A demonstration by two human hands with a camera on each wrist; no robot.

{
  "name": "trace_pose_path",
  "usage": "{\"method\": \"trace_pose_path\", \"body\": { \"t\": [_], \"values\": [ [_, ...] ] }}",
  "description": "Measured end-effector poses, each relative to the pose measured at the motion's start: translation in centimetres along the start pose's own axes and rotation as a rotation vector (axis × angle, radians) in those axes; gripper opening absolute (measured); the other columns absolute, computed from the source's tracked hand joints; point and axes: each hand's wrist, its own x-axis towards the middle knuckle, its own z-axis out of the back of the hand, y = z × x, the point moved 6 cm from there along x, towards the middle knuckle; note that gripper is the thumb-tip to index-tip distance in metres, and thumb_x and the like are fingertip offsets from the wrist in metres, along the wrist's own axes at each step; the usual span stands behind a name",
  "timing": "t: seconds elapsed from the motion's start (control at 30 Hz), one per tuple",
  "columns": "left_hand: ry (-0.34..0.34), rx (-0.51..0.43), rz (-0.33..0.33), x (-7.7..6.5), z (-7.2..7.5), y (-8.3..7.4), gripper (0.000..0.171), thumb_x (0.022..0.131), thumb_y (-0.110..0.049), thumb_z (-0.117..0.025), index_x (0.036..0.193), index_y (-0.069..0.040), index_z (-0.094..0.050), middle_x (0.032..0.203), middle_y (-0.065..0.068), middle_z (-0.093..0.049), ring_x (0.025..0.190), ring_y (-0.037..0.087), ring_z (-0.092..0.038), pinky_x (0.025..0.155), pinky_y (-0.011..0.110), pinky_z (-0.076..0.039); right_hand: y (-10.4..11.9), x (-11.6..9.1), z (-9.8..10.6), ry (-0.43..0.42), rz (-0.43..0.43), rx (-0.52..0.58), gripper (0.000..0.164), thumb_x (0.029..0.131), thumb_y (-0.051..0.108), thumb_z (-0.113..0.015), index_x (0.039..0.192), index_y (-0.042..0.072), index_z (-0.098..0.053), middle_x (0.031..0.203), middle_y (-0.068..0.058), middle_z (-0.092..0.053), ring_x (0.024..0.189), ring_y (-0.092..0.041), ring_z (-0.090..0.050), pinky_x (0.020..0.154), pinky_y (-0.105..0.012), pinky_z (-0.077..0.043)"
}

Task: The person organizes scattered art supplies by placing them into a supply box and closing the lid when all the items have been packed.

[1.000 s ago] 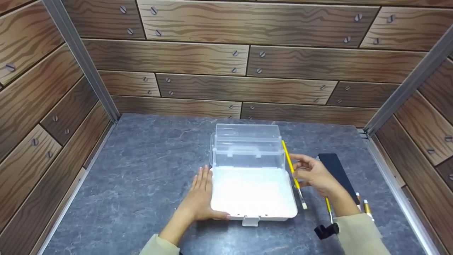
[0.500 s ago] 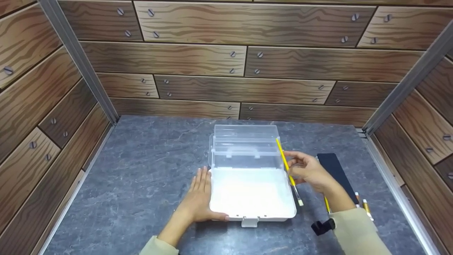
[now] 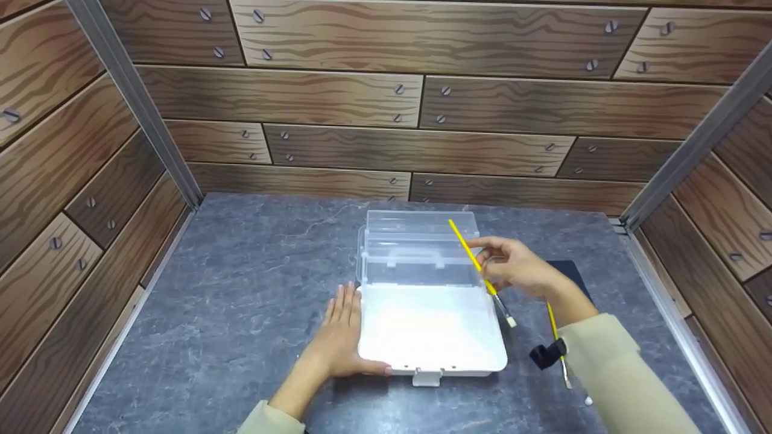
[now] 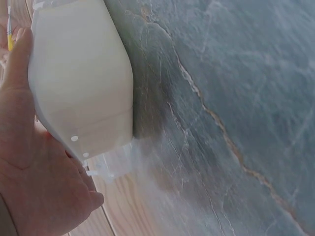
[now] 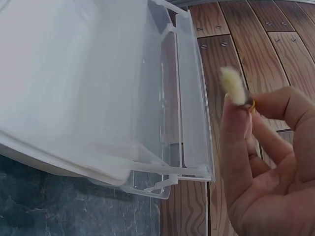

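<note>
My right hand (image 3: 518, 268) pinches a yellow-handled paintbrush (image 3: 463, 244) between thumb and fingers, above the right side of a white plastic box (image 3: 470, 361). The brush is tilted, its pale bristles low and towards me. In the right wrist view those bristles (image 5: 232, 84) stick out past the thumb. The box's clear hinged lid (image 3: 422, 272) is folded back, with compartments in it, and the bare white inside of the base shows. Flat against the box's left side rests my left hand (image 3: 341, 340), fingers straight, thumb along the front edge.
A second yellow paintbrush (image 3: 552, 319) lies on the grey marbled table (image 3: 253, 301), right of the box. Behind the right forearm, a flat black object (image 3: 572, 275) is partly hidden. A small white tip (image 3: 588, 400) shows beside the sleeve. Wood-patterned walls (image 3: 338, 99) enclose the table.
My right hand has moved left and away from me with the paintbrush, from beside the box to over its right edge. The left hand and the box stay put.
</note>
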Motion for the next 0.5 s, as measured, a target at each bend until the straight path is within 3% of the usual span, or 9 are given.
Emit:
{"method": "trace_pose_path", "body": {
  "t": [0.5],
  "values": [
    [-0.008,0.014,-0.006,0.1,0.0,0.1,0.155,0.054,-0.094,-0.062,0.157,0.007,-0.003,0.164,0.028,0.003,0.152,0.044,0.003,0.124,0.052,-0.009,3.2,3.3,0.2,0.154,0.007,-0.066,0.062,0.087,-0.006,-0.058,0.146,0.014,-0.050,0.112,-0.012,-0.056,0.082,-0.019,-0.060,0.064,-0.034,-0.058]
  ]
}}
